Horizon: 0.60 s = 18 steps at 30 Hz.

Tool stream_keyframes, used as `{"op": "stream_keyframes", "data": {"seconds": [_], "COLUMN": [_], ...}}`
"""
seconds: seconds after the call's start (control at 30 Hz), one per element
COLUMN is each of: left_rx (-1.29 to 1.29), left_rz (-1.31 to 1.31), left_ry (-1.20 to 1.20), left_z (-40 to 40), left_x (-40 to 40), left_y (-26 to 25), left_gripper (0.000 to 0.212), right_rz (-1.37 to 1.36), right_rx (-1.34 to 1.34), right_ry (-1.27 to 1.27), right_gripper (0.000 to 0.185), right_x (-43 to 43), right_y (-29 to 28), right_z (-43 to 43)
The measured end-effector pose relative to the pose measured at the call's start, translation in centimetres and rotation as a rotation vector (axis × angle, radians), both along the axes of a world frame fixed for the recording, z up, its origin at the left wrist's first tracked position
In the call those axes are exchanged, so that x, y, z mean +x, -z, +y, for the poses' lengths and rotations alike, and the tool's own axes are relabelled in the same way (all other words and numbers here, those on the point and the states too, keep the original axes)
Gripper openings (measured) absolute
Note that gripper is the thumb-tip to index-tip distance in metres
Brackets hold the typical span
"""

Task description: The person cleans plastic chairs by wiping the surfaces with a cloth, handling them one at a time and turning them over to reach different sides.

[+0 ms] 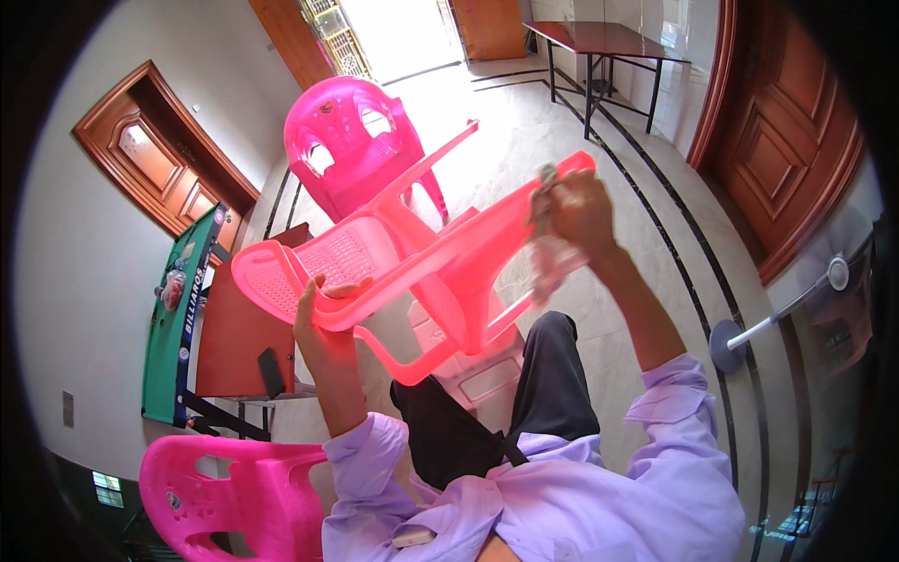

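A coral-pink plastic chair (435, 281) is tipped on its side in front of me, above my knees. My left hand (324, 319) grips the rim of its perforated backrest, with the thumb on one side and the fingers over the edge. On the far right, my right hand (581, 211) clutches a crumpled, pale cloth (551, 270) against the end of a chair leg. The hand and the cloth are blurred. Beneath the chair, between my legs, a paler pink plastic piece (484, 386) is partly hidden.
A magenta plastic chair (351, 161) stands ahead, and another (232, 492) is at my lower left. A red table (246, 337) carries a dark phone-like object (270, 372) beside a green billiard table (168, 330). A white pedestal fan (730, 344) stands right; a dark-topped table (597, 38) is farther off.
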<state>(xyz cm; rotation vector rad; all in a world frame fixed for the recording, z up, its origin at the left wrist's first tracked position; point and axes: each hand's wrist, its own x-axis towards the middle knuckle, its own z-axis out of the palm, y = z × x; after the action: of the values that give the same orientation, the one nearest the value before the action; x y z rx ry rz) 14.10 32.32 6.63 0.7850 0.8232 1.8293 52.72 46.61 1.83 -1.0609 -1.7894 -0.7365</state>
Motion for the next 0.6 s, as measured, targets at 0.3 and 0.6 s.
{"op": "stream_keyframes", "data": {"seconds": [0.3,0.6], "left_rx": [0.004,-0.024], "left_rz": [0.008,0.015], "left_ry": [-0.045,-0.032], "left_z": [0.8,1.5], "left_x": [-0.2,-2.2], "left_y": [0.5,1.0], "left_gripper": [0.043,0.047], "right_rz": [0.136,0.159], "right_rx": [-0.244,-0.205], "right_ry": [0.305,-0.276], "right_gripper": [0.022,0.012], "right_x": [1.2,-13.6], "right_y": [-0.4,-0.8], "right_z": [1.3,-9.7]}}
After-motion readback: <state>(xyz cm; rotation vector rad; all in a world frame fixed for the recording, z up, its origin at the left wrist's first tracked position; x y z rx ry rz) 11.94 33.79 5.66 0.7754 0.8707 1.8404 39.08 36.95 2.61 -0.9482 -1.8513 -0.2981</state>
